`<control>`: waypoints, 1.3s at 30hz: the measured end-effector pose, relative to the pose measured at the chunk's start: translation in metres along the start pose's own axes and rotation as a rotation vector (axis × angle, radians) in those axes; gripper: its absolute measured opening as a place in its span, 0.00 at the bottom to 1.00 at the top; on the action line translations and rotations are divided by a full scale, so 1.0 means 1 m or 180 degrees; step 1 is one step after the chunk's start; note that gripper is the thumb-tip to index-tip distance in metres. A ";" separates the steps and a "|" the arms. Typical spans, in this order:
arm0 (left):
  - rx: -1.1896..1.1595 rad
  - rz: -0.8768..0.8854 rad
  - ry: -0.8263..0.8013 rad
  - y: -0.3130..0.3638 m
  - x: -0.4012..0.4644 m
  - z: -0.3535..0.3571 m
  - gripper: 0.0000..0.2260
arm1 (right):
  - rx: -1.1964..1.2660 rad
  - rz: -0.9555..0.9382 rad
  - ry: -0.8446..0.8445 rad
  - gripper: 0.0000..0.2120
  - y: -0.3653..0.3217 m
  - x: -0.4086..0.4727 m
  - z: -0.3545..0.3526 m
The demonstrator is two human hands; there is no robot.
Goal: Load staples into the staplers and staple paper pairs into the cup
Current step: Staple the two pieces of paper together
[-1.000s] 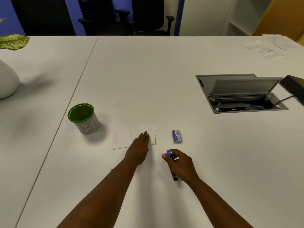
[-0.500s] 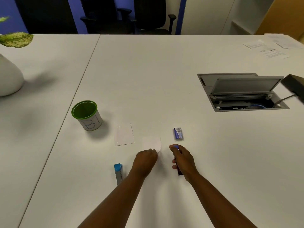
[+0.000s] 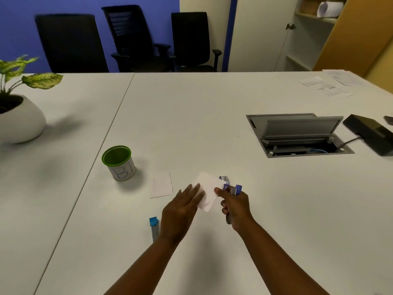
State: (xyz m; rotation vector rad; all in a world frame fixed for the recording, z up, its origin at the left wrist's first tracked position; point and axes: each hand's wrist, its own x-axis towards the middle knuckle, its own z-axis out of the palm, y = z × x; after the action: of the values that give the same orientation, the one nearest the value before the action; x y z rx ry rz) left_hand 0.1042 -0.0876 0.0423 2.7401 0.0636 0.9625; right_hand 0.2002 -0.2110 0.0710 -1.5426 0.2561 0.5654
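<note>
Item: paper pair (image 3: 207,191), white. A second ago it lay flat on the table (image 3: 212,116) near the other sheet, under the left hand's flat palm. Now it is lifted and tilted, brought across to the right, its right edge meeting the stapler's mouth.

Item: left hand (image 3: 180,207). Fingers straight, laid against the near-left side of the pair; whether the thumb pinches from below cannot be told.

Item: right hand (image 3: 236,207). Grip clenched round the purple stapler (image 3: 232,189), forefinger stretched onto the paper's edge. Half a second ago the stapler was held low and pointing away; it is now raised to the sheet.

Meaning for the task: paper and stapler are brought together, so the stapling press looks imminent (this stapler is judged already loaded).

Item: green-rimmed cup (image 3: 118,162), marked "B1", well to the left, nothing seen inside.

Item: second paper (image 3: 161,185), flat between cup and hands, awaiting its turn.

Item: light-blue stapler (image 3: 154,228), just beside the left wrist, untouched.

Item: staple box (image 3: 224,178), behind the paper's far corner, partly hidden.

Obstructions: the second paper lies on the way to the cup.
</note>
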 end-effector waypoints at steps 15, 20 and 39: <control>-0.4012 -0.3904 -0.0912 0.008 0.028 -0.057 0.08 | -0.0520 -0.1942 -0.0470 0.11 -0.010 -0.047 -0.006; -0.3871 -0.3956 -0.0785 0.007 0.030 -0.062 0.03 | -0.1320 -0.2977 -0.0847 0.06 -0.008 -0.054 -0.015; -0.4044 -0.3652 -0.1206 0.003 0.025 -0.071 0.05 | -0.0694 -0.1767 -0.0381 0.09 -0.020 -0.060 -0.006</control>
State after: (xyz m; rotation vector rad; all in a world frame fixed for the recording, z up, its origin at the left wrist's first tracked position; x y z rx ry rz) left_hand 0.0798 -0.0732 0.1124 1.2536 0.6129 0.0166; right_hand 0.1602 -0.2266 0.1185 -1.6906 -0.3309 0.2463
